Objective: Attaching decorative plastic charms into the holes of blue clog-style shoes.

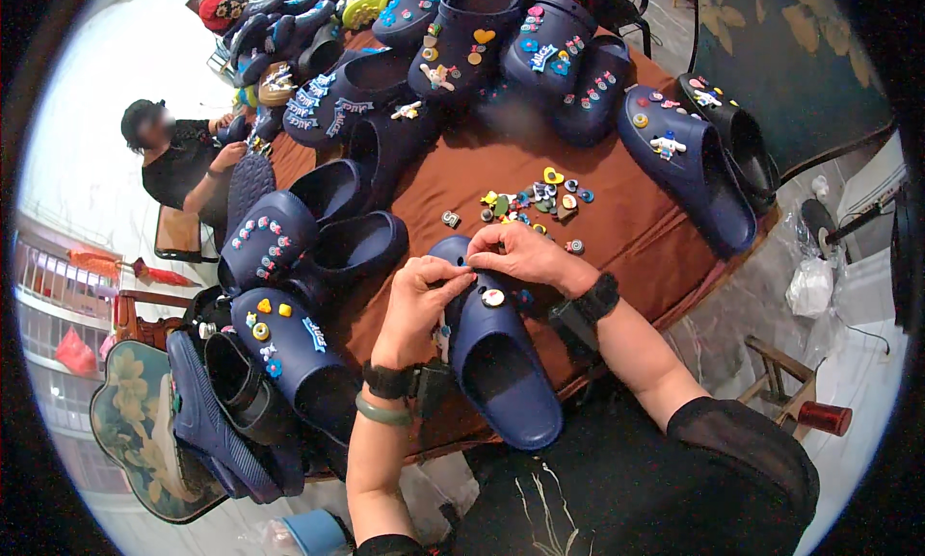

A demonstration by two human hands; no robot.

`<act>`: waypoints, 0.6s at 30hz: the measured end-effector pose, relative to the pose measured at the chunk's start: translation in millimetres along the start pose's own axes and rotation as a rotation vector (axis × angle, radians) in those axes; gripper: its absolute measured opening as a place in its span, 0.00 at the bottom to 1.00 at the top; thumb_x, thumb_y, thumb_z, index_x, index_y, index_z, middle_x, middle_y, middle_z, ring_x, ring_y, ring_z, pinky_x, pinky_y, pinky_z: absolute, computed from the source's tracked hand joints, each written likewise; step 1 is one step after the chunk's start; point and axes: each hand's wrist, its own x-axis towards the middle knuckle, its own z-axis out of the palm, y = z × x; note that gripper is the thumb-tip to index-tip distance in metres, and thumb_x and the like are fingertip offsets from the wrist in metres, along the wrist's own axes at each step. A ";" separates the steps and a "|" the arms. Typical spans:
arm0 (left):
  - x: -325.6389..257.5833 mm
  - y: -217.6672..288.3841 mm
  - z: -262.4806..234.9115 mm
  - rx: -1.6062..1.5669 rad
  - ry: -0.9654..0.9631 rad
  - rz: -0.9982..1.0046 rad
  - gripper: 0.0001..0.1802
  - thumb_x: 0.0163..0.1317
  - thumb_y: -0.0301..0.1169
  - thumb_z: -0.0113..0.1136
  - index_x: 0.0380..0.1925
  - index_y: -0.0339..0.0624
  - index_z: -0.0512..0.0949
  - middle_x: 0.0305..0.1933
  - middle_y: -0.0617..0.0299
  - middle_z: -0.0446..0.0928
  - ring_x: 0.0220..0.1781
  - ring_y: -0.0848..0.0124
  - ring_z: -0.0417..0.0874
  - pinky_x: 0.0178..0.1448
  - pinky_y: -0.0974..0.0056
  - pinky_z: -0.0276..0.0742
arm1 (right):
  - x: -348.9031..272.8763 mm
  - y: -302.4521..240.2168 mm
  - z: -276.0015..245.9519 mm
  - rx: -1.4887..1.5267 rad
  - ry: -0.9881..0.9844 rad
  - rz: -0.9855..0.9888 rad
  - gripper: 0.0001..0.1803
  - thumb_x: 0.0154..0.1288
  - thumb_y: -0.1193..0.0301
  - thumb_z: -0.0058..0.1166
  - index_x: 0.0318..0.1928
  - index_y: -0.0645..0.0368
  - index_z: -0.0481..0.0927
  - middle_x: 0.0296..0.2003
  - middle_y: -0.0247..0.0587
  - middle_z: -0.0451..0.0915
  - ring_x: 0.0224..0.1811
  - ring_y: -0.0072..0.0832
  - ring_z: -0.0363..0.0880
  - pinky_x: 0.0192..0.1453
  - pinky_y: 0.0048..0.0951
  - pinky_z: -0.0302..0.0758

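Note:
A navy blue clog [496, 344] lies in front of me on the brown cloth, its toe pointing away and its open heel toward me. My left hand [416, 301] bends over the left side of the toe, thumb and fingers pinched together. From the right, my right hand [520, 254] meets it in a pinch at the holes of the toe. Whatever the fingertips hold is too small or hidden to make out. A round white charm [492, 298] sits on the clog's upper below the fingers. Just beyond my hands lies a loose pile of small colourful shoe charms [540, 201].
Decorated navy clogs stand around the table's left and far sides, including a clog [289, 344] beside my left forearm and another clog [686, 156] at the right edge. A co-worker [178, 161] sits at far left. A stool [785, 387] and blue bin [315, 533] stand on the floor.

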 end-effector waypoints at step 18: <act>45.2 -15.8 -7.4 -0.318 -0.316 -0.421 0.17 0.40 0.19 0.68 0.29 0.38 0.70 0.25 0.69 0.67 0.30 0.76 0.69 0.35 0.72 0.67 | -2.7 -3.9 -9.4 -0.140 -0.064 -0.074 0.07 0.61 0.71 0.58 0.38 0.61 0.82 0.32 0.37 0.80 0.37 0.25 0.79 0.43 0.26 0.73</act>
